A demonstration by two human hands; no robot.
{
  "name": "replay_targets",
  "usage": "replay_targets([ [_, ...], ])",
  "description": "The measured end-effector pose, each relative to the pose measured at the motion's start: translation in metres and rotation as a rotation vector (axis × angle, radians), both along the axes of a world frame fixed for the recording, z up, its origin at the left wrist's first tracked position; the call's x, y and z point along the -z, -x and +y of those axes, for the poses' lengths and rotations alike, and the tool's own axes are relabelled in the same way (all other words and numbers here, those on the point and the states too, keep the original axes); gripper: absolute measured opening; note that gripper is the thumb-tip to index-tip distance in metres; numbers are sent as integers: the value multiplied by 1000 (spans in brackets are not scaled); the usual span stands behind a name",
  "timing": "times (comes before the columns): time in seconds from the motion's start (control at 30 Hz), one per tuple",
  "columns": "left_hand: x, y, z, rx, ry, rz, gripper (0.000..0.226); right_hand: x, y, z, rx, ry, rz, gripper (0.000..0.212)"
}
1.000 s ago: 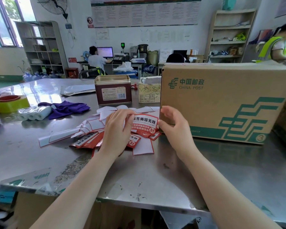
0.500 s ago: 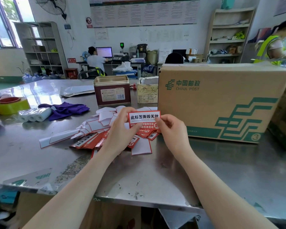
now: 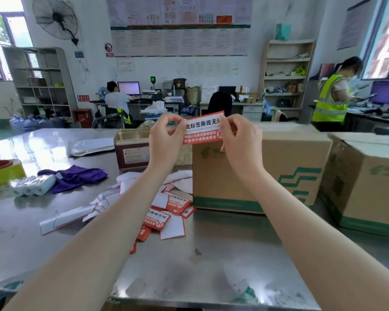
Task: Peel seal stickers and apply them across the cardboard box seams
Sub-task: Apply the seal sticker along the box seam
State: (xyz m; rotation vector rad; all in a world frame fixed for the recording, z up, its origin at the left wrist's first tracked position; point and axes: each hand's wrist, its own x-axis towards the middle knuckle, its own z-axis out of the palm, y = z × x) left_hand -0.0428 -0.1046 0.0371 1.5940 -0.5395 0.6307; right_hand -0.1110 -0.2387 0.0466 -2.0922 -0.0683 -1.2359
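A steel counter point(image 3: 32, 232) carries a green-printed cardboard box point(image 3: 256, 176), with loose stickers and white backings point(image 3: 164, 212) just beside its left end. Above the box's left end, the left hand point(image 3: 166, 138) and right hand point(image 3: 240, 140) each pinch one end of a red-and-white seal sticker point(image 3: 202, 127), held up off the counter.

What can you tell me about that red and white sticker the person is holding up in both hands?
The seal sticker is a flat rectangular label, white along the top with large dark Chinese characters, red below with smaller white characters. It looks like thin paper or film. It is held up in the air, printed side to the camera, slightly tilted, above the cardboard box and apart from it. The left hand pinches its left end and the right hand its right end, hiding both edges.
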Motion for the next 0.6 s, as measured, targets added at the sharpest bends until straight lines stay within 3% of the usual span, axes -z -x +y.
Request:
replay_targets([
  [0.13,-30,-14,-32,-95,-99,-57,7,-29,-14,-34,78,10,18,35],
  [0.37,-62,-33,-85,-220,-595,-103,26,-53,-50,-99,187,-101,139,39],
  [0.6,-55,-63,-113,17,-918,7,37,-52,-80,-148,312,-183,414,41],
])
